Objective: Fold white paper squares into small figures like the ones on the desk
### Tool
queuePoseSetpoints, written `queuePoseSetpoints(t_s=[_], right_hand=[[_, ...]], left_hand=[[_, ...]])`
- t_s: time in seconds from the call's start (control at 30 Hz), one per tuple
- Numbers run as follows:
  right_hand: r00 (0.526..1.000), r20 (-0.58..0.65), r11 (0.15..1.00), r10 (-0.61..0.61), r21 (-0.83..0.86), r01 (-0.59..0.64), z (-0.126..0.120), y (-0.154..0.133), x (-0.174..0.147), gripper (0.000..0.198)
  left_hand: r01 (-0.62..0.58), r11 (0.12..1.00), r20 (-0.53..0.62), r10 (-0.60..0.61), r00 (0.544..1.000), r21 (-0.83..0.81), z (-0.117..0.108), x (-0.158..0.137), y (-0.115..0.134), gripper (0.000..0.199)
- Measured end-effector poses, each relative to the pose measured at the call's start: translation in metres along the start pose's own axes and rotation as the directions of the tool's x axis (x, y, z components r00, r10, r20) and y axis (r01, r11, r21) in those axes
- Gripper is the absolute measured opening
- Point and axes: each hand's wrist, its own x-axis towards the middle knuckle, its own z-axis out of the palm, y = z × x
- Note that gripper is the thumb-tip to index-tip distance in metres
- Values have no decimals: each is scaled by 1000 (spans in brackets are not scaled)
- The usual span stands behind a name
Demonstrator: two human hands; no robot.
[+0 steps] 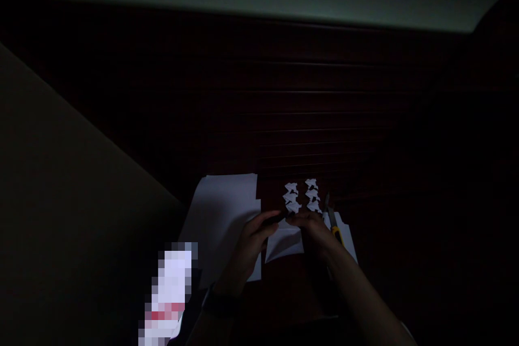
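A: What are we working over?

B: A dark reddish-brown tabletop [287, 289], low in the frame, with large, flat white paper sheets [221, 216] overlapping at lower centre, left of our fingers.

A: And our hands?

B: Our left hand [252, 240] and right hand [315, 230] come close together over the upper edge of a smaller, creased white paper square [288, 242], also at lower centre. The left thumb and forefinger look slightly parted, the right fingers curl inward; in this gloom we can't tell whether either grips the paper.

A: Which step is it?

B: Folding, we judge. The next move calls for lining up that edge and pressing evenly.

A: Anything smaller?

B: A yellow-handled, metal-bladed tool [338, 235] beside our right hand, then six tiny white folded-paper pieces [291, 197] in two columns, just above our fingers.
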Motion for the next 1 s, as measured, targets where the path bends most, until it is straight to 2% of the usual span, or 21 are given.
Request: queuePoseSetpoints(t_s=[0.1, 0.2, 0.33, 0.43, 0.5, 0.6, 0.67, 0.73, 0.87, 0.93, 1.0], right_hand=[[997, 40, 998, 59, 22, -60, 2, 1, -2, 22], [996, 66, 998, 64, 8, -65, 5, -1, -3, 24], [999, 22, 997, -44, -63, 45, 9, -5, -4, 28], [979, 6, 934, -204, -298, 196, 11, -4, -2, 33], [947, -1, 832, -320, -479, 280, 11, -1, -1, 32], [913, -8, 716, -408, -623, 315, 13, 4, 1, 29], [910, -9, 709, -415, -629, 317, 14, 5, 1, 29], [923, 19, 751, -385, -575, 324, 15, 4, 0, 27], [956, 83, 827, -281, -485, 285, 12, 3, -1, 23], [953, 52, 800, -298, -531, 279, 10, 5, -1, 22], [936, 55, 747, -347, -588, 311, 10, 8, -1, 16]], left_hand=[[-5, 999, 65, 9, 998, -53, 1, -1, 5, 43], [-13, 999, 97, 16, 995, -39, 2, -2, 11, 47], [-61, 996, 53, 58, 997, 59, 3, -1, 11, 46], [-136, 970, -5, 140, 990, 203, 4, 2, 6, 29], [-185, 920, -25, 206, 978, 346, 4, 4, 0, 20], [-219, 831, 10, 250, 968, 511, 3, 7, -8, 32], [-221, 791, 29, 249, 968, 570, 1, 9, -12, 37], [-210, 735, 3, 272, 962, 645, -1, 8, -14, 38], [-236, 553, 22, 365, 931, 799, 1, 3, -9, 34], [-265, 486, 62, 393, 918, 833, 4, -1, -5, 32], [-296, 467, 97, 405, 909, 833, 8, -4, -1, 27]])
